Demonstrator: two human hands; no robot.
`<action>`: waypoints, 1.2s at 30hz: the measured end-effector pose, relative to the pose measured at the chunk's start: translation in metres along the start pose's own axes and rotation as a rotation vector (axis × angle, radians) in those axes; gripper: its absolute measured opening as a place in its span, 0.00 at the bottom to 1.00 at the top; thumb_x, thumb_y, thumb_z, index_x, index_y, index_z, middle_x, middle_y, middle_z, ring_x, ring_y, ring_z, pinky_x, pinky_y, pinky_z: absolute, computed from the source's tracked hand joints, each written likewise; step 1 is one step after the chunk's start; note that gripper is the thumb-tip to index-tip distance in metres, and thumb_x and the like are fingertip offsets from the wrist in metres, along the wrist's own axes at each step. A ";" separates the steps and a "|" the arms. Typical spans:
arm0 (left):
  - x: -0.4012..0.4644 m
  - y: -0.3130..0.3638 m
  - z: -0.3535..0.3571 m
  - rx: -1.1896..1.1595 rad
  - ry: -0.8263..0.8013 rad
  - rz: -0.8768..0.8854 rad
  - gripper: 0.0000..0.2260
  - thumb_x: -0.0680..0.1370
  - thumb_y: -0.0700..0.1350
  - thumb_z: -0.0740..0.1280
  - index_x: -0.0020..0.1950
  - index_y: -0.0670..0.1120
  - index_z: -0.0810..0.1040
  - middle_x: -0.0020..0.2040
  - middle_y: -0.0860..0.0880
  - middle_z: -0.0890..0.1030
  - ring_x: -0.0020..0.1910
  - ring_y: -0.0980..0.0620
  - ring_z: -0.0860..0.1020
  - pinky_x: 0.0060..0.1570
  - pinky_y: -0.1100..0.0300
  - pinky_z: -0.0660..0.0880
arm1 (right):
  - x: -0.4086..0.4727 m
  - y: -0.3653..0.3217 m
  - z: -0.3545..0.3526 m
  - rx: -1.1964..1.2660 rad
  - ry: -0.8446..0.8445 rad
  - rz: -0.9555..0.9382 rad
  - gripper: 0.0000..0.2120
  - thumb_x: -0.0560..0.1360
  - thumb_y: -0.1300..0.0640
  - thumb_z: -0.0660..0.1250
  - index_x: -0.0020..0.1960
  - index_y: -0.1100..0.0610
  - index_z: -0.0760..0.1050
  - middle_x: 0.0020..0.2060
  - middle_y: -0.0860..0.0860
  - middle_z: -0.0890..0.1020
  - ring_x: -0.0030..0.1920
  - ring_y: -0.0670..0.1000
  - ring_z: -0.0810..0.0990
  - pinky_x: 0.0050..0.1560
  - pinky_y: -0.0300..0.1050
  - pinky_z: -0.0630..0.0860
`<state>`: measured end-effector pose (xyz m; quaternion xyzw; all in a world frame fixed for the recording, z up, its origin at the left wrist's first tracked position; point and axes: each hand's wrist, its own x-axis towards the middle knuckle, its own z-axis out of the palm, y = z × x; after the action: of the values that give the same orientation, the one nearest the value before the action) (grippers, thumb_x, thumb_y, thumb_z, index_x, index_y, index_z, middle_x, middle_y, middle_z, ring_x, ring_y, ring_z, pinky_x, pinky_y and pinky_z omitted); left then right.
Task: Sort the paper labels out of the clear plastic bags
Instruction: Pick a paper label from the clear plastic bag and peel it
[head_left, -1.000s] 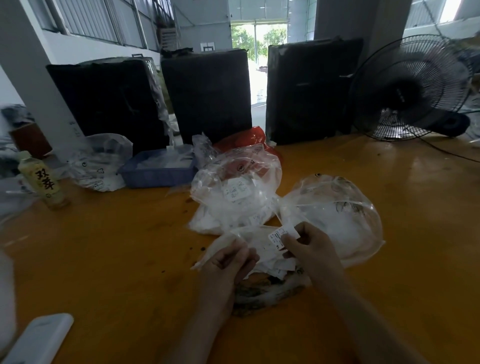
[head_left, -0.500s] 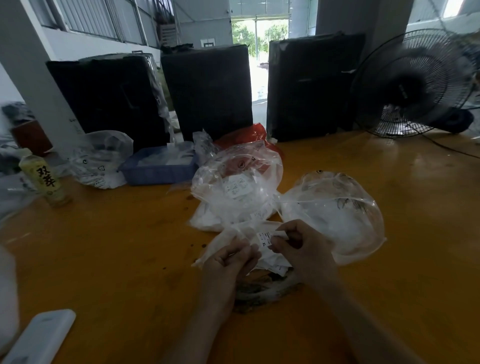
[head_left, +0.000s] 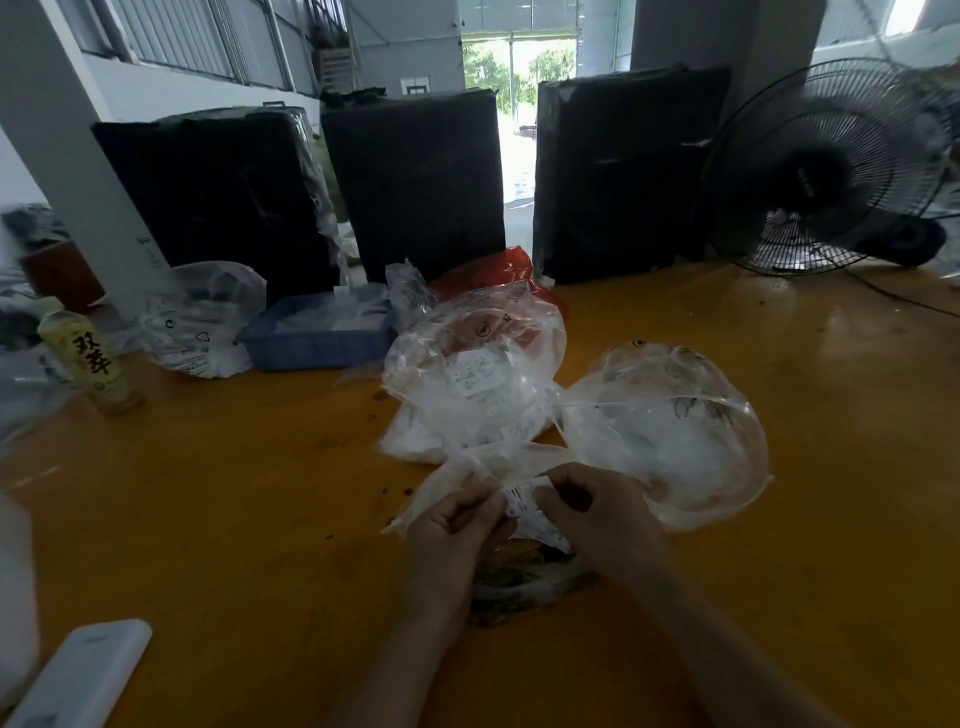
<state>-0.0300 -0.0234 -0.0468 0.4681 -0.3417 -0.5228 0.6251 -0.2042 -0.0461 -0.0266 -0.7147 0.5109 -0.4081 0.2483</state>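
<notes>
Label (head_left: 521, 496) pinched btwn both hands: left hand (head_left: 451, 525) & right hand (head_left: 597, 512) fingers grasping it, over clear bag (head_left: 467, 470).

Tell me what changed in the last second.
The right hand brought the label down and left, toward the left hand; both hands now pinch it, close together. The left hand also holds the bag as before. The bag piles, tray, bottle and fan stayed put.
</notes>
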 end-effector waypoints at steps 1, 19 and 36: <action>-0.001 -0.001 0.000 0.028 -0.014 0.010 0.08 0.68 0.47 0.78 0.47 0.52 0.91 0.51 0.47 0.89 0.50 0.47 0.88 0.46 0.61 0.84 | 0.000 -0.001 0.000 -0.012 -0.025 0.008 0.05 0.80 0.51 0.70 0.46 0.44 0.82 0.34 0.39 0.81 0.36 0.40 0.79 0.34 0.31 0.72; 0.000 0.001 -0.002 0.132 0.018 -0.006 0.23 0.65 0.59 0.79 0.58 0.55 0.84 0.57 0.53 0.88 0.56 0.52 0.86 0.50 0.55 0.84 | 0.016 -0.018 0.002 -0.044 -0.076 -0.047 0.05 0.79 0.53 0.71 0.47 0.44 0.78 0.39 0.38 0.81 0.43 0.35 0.80 0.41 0.27 0.74; 0.000 0.002 0.001 0.080 -0.031 -0.023 0.21 0.76 0.58 0.71 0.62 0.46 0.85 0.58 0.49 0.88 0.56 0.48 0.87 0.45 0.59 0.84 | 0.098 -0.064 -0.005 0.664 -0.092 0.406 0.15 0.81 0.59 0.69 0.67 0.61 0.78 0.52 0.55 0.86 0.36 0.51 0.85 0.36 0.41 0.80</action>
<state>-0.0300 -0.0238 -0.0441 0.4883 -0.3668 -0.5231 0.5945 -0.1607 -0.1149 0.0577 -0.4975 0.4704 -0.4614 0.5642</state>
